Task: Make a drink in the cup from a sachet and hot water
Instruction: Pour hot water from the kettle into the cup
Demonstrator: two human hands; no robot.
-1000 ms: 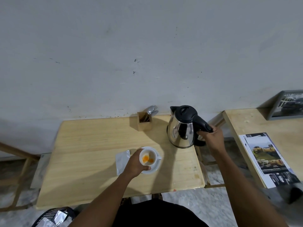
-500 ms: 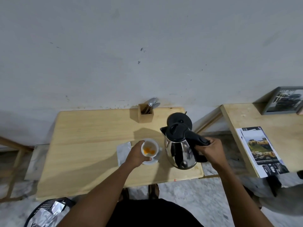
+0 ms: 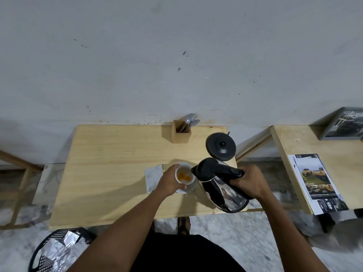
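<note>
A white cup point(image 3: 184, 176) with orange powder in its bottom stands on a white saucer point(image 3: 186, 190) on the wooden table point(image 3: 117, 163). My left hand point(image 3: 170, 183) grips the cup's left side. My right hand point(image 3: 249, 181) holds the black handle of a steel kettle point(image 3: 222, 185), which is tilted left with its spout right at the cup's right rim. No water stream is visible. A silver sachet point(image 3: 153, 178) lies flat just left of the cup.
The kettle's round black base point(image 3: 221, 146) sits at the table's back right. A wooden holder with spoons point(image 3: 181, 131) stands by the wall. A second table with leaflets point(image 3: 318, 183) is on the right. A black bin with foil wrappers point(image 3: 59, 250) stands on the floor, lower left.
My right hand lifted the kettle off its base, carried it toward me and tipped its spout to the cup. My left hand stayed on the cup.
</note>
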